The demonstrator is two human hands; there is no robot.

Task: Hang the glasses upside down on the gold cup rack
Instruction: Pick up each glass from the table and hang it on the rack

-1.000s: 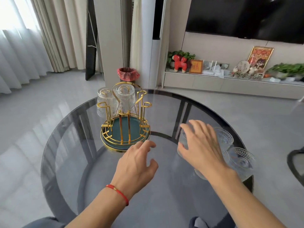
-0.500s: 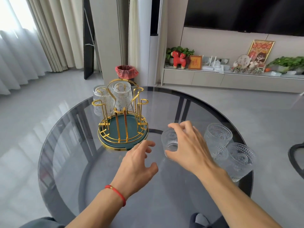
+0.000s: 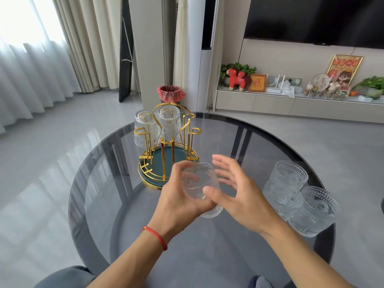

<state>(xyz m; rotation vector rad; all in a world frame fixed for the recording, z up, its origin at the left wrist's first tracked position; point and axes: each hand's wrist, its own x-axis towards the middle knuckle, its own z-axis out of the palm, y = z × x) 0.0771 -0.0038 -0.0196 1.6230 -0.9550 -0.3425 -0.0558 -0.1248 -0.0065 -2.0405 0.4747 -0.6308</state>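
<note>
In the upper left of the round smoked-glass tabletop [image 3: 108, 204] stands the gold wire cup rack on its teal round tray [image 3: 168, 150], with two ribbed clear glasses [image 3: 156, 126] already hung mouth-down on its rear pegs and the near pegs free. Just below it, at the middle of the frame, the left hand [image 3: 178, 199] wraps its grip around an embossed clear drinking glass [image 3: 200, 185], fingers round the far wall and thumb on the near side, the glass lifted and tipped. The right hand [image 3: 239, 194] is beside it with fingers spread, its thumb touching the glass but not clasping. Such glass is likely rigid, fairly weighty, breakable and slick, though the raised pattern should aid purchase; the mid-wall looks the safest hold. At right, three more embossed clear glasses [image 3: 299, 197] cluster upright near the edge.
</note>
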